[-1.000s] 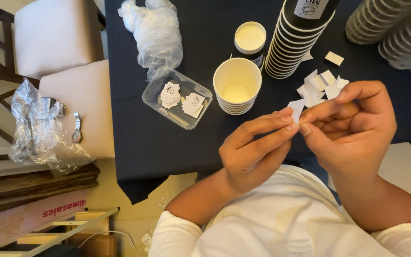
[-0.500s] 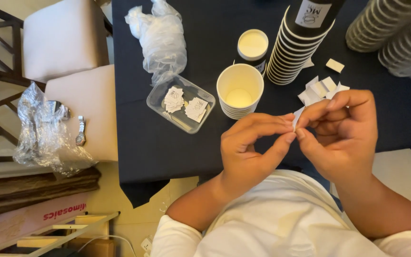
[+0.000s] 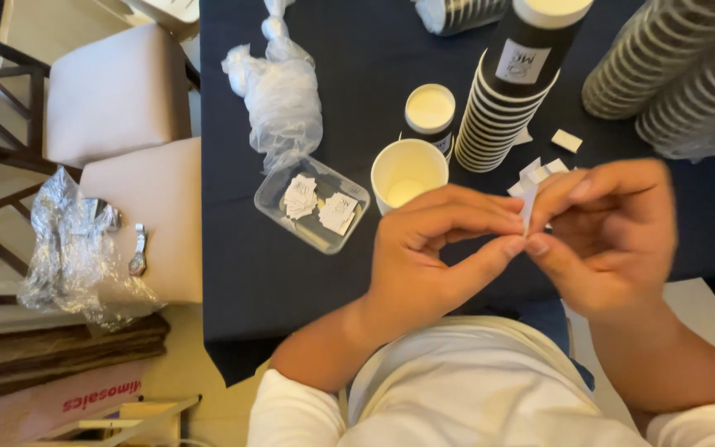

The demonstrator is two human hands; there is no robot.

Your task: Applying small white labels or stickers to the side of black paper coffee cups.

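Note:
My left hand (image 3: 440,248) and my right hand (image 3: 606,232) meet above the near edge of a dark blue table (image 3: 242,265). Both pinch one small white paper sticker (image 3: 528,211) between thumbs and fingertips. Just beyond my left hand stands an open cream paper cup (image 3: 408,172). A few loose white sticker pieces (image 3: 539,172) lie on the table behind my fingers, partly hidden. A clear plastic tray (image 3: 312,204) with small white stickers in it sits left of the cup.
A tall stack of black-sleeved paper cups (image 3: 513,83) leans behind the cup, a lidded cup (image 3: 429,112) beside it. More cup stacks (image 3: 680,74) lie at the far right. A crumpled clear bag (image 3: 279,95) lies on the table; chairs (image 3: 117,91) and plastic wrap (image 3: 76,248) stand left.
My view has shifted slightly, so the table items sit lower and further right. Both hands stay together on the sticker, fingers working it, and have dropped a little toward me.

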